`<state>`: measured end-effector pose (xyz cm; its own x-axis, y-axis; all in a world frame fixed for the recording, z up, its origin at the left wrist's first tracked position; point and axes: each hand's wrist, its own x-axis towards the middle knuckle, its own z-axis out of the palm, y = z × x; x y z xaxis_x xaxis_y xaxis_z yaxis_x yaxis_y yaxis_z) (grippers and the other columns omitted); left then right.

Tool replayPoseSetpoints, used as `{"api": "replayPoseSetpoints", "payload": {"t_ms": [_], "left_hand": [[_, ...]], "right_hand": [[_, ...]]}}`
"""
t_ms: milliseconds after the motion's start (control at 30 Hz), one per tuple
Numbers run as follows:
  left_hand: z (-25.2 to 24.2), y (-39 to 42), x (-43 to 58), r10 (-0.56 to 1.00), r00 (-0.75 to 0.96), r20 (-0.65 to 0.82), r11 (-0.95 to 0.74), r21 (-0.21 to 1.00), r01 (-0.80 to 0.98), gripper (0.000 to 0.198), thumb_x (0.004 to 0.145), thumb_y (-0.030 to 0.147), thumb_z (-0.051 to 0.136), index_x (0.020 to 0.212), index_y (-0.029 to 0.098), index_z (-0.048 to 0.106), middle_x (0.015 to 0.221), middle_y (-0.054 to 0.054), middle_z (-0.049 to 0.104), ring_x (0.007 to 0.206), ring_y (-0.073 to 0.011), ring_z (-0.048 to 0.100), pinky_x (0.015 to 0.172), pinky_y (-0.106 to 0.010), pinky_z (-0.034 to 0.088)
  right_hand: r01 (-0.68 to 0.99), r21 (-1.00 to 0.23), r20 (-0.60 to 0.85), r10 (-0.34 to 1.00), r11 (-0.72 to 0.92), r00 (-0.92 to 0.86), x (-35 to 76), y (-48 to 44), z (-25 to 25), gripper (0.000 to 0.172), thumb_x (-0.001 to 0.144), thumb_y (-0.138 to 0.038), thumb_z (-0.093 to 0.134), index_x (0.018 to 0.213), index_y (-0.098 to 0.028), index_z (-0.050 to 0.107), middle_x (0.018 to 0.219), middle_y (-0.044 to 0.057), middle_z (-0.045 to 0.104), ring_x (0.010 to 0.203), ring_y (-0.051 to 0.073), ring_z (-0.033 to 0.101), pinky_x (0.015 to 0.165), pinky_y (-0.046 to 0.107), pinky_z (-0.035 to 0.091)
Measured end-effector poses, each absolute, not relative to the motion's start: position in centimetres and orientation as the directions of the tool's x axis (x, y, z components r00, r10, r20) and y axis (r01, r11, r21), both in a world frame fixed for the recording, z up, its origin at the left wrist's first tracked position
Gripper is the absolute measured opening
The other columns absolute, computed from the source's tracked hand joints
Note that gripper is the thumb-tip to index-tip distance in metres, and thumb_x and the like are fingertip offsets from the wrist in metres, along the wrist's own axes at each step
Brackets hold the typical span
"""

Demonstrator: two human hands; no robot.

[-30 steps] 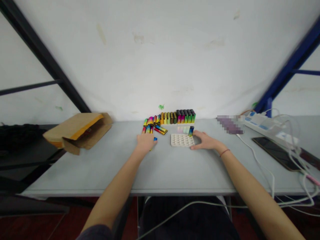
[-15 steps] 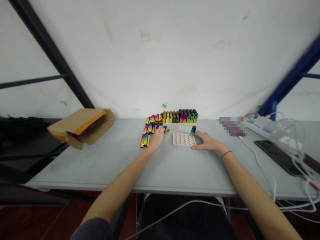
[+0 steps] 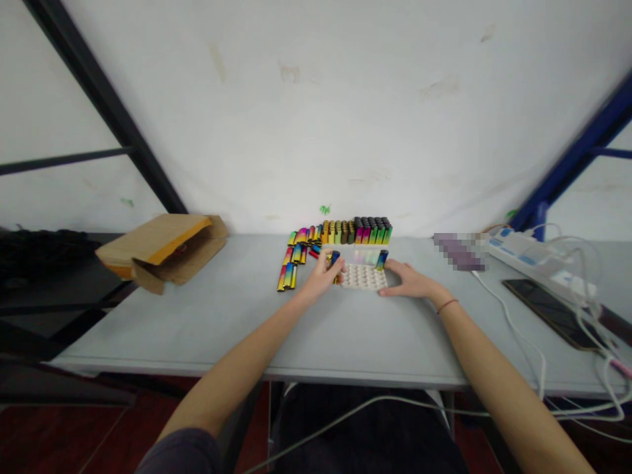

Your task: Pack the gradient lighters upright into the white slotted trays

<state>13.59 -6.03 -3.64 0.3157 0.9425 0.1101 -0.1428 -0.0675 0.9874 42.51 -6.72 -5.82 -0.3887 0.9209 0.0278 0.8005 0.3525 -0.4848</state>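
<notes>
My left hand [image 3: 322,278] is at the tray's left edge, shut on a blue-topped rainbow lighter [image 3: 335,257] held upright. A white dimpled tray [image 3: 363,278] lies on the table, with a similar lighter [image 3: 381,260] standing near its back right corner. My right hand [image 3: 407,280] rests flat with its fingers against the tray's right edge, close to that lighter. Behind the tray stands a tight row of multicoloured lighters [image 3: 358,232]. More lighters [image 3: 291,266] lie in a loose group to the left.
A torn cardboard envelope [image 3: 162,250] lies at the table's left end. To the right are a blurred object [image 3: 459,251], a power strip [image 3: 523,253], a dark phone [image 3: 548,313] and white cables [image 3: 513,316]. Blue and black metal frame bars [image 3: 577,158] rise on either side.
My left hand has moved right from the loose lighters to the tray's left edge, carrying the blue-topped lighter. My right hand and the lighter beside it have barely moved.
</notes>
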Motion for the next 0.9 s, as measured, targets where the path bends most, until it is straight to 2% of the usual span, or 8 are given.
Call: {"api": "replayPoseSetpoints", "payload": {"t_ms": [100, 200, 300, 433, 667, 900], "left_hand": [[-3.7, -6.0, 13.6, 0.946, 0.306, 0.104, -0.064, 0.988, -0.138, 0.052, 0.085, 0.059, 0.075, 0.102, 0.027, 0.037, 0.065, 0.013, 0.053, 0.045, -0.0069, 0.048, 0.047, -0.018, 0.037], [-3.4, -6.0, 13.5, 0.960, 0.279, 0.035, 0.012, 0.986, -0.166, 0.046, 0.087, 0.059, 0.071, 0.094, 0.026, 0.040, 0.057, 0.014, 0.041, 0.040, -0.0053, 0.036, 0.044, -0.017, 0.030], [-3.0, -5.9, 13.5, 0.962, 0.262, -0.074, 0.133, 0.968, -0.214, 0.046, 0.093, 0.066, 0.054, 0.081, 0.023, 0.045, 0.053, 0.012, 0.034, 0.038, -0.0051, 0.028, 0.041, -0.019, 0.025], [-2.7, -5.6, 13.1, 0.967, 0.221, -0.130, 0.192, 0.938, -0.289, 0.052, 0.096, 0.064, 0.038, 0.066, 0.022, 0.043, 0.049, 0.009, 0.029, 0.037, -0.0061, 0.023, 0.039, -0.019, 0.022], [-2.4, -5.7, 12.7, 0.960, 0.178, -0.214, 0.266, 0.898, -0.350, 0.046, 0.097, 0.053, 0.035, 0.061, 0.024, 0.035, 0.044, 0.008, 0.021, 0.035, -0.0077, 0.015, 0.036, -0.019, 0.012], [-2.4, -6.0, 13.2, 0.967, 0.126, -0.222, 0.254, 0.881, -0.399, 0.045, 0.097, 0.051, 0.036, 0.061, 0.023, 0.036, 0.044, 0.009, 0.023, 0.035, -0.0069, 0.014, 0.037, -0.019, 0.012]], "right_hand": [[0.805, -0.486, 0.015, 0.925, 0.339, -0.380, 42.4, -6.8, -5.7, 0.089, 0.078, -0.066, 0.077, 0.152, -0.025, 0.052, 0.159, 0.016, 0.054, 0.147, 0.043, 0.046, 0.126, 0.066, 0.023], [0.808, -0.487, 0.006, 0.927, 0.331, -0.376, 42.4, -6.8, -5.7, 0.090, 0.078, -0.066, 0.076, 0.152, -0.023, 0.051, 0.159, 0.017, 0.053, 0.148, 0.043, 0.046, 0.126, 0.066, 0.023], [0.808, -0.485, 0.011, 0.926, 0.334, -0.377, 42.4, -6.8, -5.7, 0.089, 0.078, -0.067, 0.076, 0.152, -0.024, 0.052, 0.159, 0.017, 0.053, 0.148, 0.043, 0.045, 0.126, 0.066, 0.023], [0.804, -0.490, 0.007, 0.924, 0.336, -0.382, 42.5, -6.7, -5.8, 0.091, 0.078, -0.069, 0.077, 0.153, -0.025, 0.051, 0.160, 0.016, 0.052, 0.149, 0.043, 0.044, 0.126, 0.065, 0.023], [0.804, -0.492, 0.012, 0.926, 0.334, -0.378, 42.7, -6.5, -6.2, 0.091, 0.078, -0.070, 0.076, 0.153, -0.025, 0.051, 0.161, 0.016, 0.051, 0.150, 0.042, 0.043, 0.127, 0.066, 0.022], [0.807, -0.499, -0.007, 0.929, 0.316, -0.369, 42.5, -6.7, -5.9, 0.091, 0.078, -0.069, 0.075, 0.153, -0.023, 0.050, 0.162, 0.018, 0.049, 0.151, 0.043, 0.041, 0.127, 0.068, 0.019]]}}
